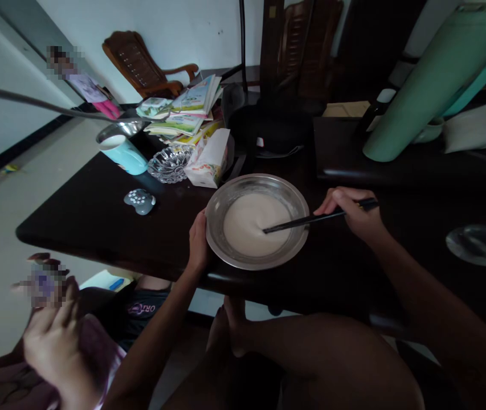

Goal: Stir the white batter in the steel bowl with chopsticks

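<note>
A metal bowl (218,245) rests near the front edge of the dark table, holding a pale, milky liquid or thin batter (245,225) with a swirl at its middle. My left hand (199,242) grips the bowl's left side, fingers against the outer wall. From the right, my right hand (356,210) is closed around dark chopsticks (298,221). They slant down to the left over the rim, their tips in the liquid. Whether both sticks lie pressed together along their whole length I cannot tell.
Behind the bowl are a tissue box (208,162), a glass dish (170,164), a light-blue mug (123,155) and stacked books (191,111). A grey controller (140,201) lies left. A tall green flask (433,85) stands right. One person (58,347) is close at left; another (86,85) stands farther back.
</note>
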`<move>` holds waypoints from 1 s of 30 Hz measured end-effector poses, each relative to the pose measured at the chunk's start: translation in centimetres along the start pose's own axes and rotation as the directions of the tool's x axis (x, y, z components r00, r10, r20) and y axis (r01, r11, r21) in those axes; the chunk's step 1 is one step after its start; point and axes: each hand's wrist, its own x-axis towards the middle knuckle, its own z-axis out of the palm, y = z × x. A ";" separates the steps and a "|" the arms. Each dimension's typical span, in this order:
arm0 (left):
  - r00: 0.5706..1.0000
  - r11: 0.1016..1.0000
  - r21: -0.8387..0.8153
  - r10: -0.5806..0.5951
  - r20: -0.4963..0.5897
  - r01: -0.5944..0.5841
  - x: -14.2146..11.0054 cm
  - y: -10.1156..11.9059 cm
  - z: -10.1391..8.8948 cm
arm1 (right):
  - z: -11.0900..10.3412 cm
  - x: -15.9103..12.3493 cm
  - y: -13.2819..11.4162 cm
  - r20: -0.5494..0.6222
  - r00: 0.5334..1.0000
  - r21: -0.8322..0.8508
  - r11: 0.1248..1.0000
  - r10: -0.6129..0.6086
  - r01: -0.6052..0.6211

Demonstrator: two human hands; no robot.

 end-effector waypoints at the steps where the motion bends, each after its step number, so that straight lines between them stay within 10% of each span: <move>1: 1.000 1.000 0.002 0.006 0.001 -0.006 0.0 0.0 0.0 | 0.2 -0.1 -0.1 0.046 0.999 -0.003 1.000 -0.003 0.003; 4: 1.000 1.000 0.019 0.022 0.011 -0.023 0.0 0.0 -0.1 | 0.6 -0.1 -0.2 0.158 0.987 -0.079 0.996 -0.037 0.050; 10: 1.000 1.000 0.015 -0.003 0.011 0.003 0.0 -0.1 -0.1 | 0.0 -0.1 0.0 -0.020 1.000 0.005 1.000 -0.013 0.014; 15: 1.000 1.000 0.001 -0.014 0.002 0.014 -0.1 0.3 -0.1 | 0.8 -0.2 -0.3 0.176 0.984 -0.074 0.997 -0.013 0.026; 21: 1.000 1.000 0.015 0.005 0.015 -0.005 -0.1 0.2 -0.2 | 0.1 -0.1 -0.2 -0.002 1.000 -0.006 1.000 0.004 -0.004; 26: 1.000 0.999 0.035 -0.001 0.004 0.001 0.0 0.0 -0.2 | 0.7 -0.2 -0.4 0.175 0.985 -0.063 0.998 0.005 0.007; 30: 1.000 1.000 0.020 0.016 0.017 -0.016 -0.1 0.1 -0.2 | 0.4 -0.1 -0.3 0.032 0.999 -0.077 0.997 -0.014 0.016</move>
